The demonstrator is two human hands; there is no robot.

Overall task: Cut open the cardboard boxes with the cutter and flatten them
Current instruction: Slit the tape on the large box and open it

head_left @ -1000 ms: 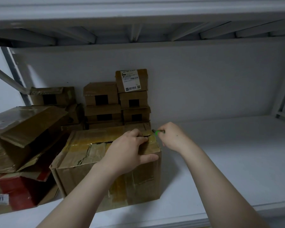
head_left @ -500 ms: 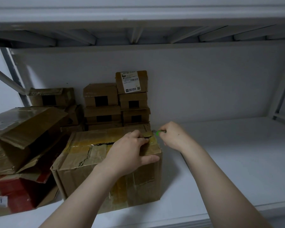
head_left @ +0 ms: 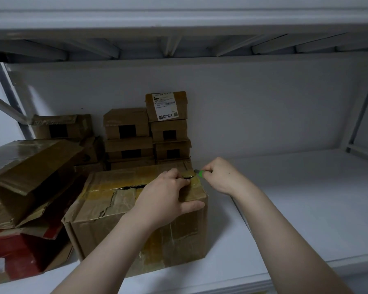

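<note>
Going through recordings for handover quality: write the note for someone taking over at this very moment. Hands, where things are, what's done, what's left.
Left hand: holds the front top flap of the big box, fingers curled into the slit, thumb on the front face.
Right hand: grips the green cutter, tip at the right end of the top seam.
Big box stands on the shelf.
Done: top seam partly slit open.
Left: finish the seam, flatten this box; then the small boxes behind and the boxes at left, none flat.
</note>
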